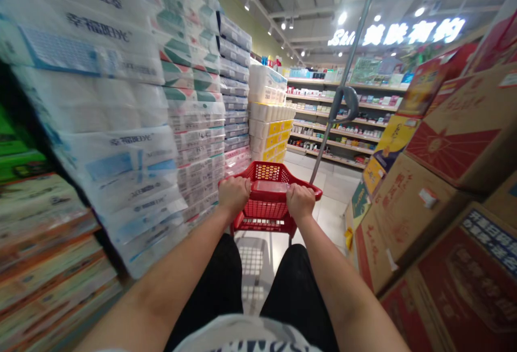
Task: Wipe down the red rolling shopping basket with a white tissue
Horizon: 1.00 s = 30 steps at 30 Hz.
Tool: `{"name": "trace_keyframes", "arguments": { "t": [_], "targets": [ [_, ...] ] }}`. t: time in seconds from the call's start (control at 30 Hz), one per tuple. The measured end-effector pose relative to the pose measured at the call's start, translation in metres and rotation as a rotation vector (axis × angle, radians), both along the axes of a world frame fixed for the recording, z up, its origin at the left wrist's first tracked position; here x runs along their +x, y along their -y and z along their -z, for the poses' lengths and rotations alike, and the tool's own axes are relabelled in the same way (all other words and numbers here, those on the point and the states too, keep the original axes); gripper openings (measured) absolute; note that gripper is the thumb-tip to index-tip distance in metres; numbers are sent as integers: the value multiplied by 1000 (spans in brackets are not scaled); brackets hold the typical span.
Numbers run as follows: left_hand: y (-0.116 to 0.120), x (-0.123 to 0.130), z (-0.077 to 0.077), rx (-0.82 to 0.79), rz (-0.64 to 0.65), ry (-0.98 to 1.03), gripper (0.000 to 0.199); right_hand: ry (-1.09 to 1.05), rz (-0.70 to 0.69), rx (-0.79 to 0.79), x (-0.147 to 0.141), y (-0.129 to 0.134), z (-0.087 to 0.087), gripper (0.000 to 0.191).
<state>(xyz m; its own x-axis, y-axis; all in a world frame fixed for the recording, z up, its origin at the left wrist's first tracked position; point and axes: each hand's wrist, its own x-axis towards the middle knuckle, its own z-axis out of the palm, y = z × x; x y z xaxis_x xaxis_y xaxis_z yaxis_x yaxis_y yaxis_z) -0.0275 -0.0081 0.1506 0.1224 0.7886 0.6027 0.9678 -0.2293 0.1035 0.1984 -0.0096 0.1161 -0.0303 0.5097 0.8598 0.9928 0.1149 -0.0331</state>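
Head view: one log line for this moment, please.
left hand: grips red shopping cart handle; right hand: grips handle; left side: toilet-paper packs; right side: cardboard boxes

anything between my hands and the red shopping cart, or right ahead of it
Nothing visible comes between them: the left hand and right hand grip the red shopping cart. Beyond its front, stacked yellow-and-white paper-roll packs stand ahead; tiled floor shows to their right.

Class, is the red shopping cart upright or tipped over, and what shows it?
The cart is upright: its handle runs roughly level, gripped by the left hand and the right hand, with red mesh below it.
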Motion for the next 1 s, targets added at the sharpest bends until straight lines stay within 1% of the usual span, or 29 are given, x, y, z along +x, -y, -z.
{"name": "trace_keyframes", "arguments": {
  "t": [0.1,0.2,0.23,0.27,0.3,0.33,0.37,0.43,0.47,0.53,0.6,0.63,0.67,0.7,0.73,0.8,0.87,0.93,1.0],
  "targets": [
    [0,0,4,148,54,167,44,0,-3,16,1,-1,0,37],
    [-3,8,0,231,29,367,42,0,-7,27,2,-2,0,36],
    [-2,14,-2,244,48,394,41,3,-8,28,2,-3,0,36],
    [-1,20,-2,243,92,378,39,7,-7,29,2,-4,0,36],
    [0,28,-3,215,180,312,38,10,-4,30,1,-4,0,35],
    [3,35,-3,163,277,188,37,12,-1,32,1,-5,0,35],
    [5,42,-3,126,321,77,37,13,1,33,0,-5,0,35],
    [8,51,-6,64,318,-70,42,13,5,31,0,-6,1,35],
    [7,53,-9,28,296,-106,44,14,5,28,-1,-6,1,36],
    [3,54,-19,-88,263,-143,50,18,4,19,-1,-6,1,36],
    [-3,53,-27,-203,181,-160,51,19,7,16,-2,-5,2,37],
    [-4,53,-29,-215,138,-158,50,17,9,15,-3,-5,2,36],
    [-5,53,-29,-192,116,-154,50,16,12,15,-3,-5,2,36],
    [-5,54,-27,-138,123,-151,49,13,18,13,-4,-6,2,36],
    [-3,54,-24,-65,160,-151,48,10,23,10,-4,-6,2,35],
    [2,56,-15,83,281,-156,45,6,34,5,-4,-6,1,35],
    [7,57,-7,167,372,-144,42,0,40,5,-3,-6,1,36],
    [7,58,-6,164,385,-118,41,-1,44,13,-3,-6,1,38],
    [4,60,-11,86,338,-109,40,6,51,27,-4,-6,1,38]
  ]
}}
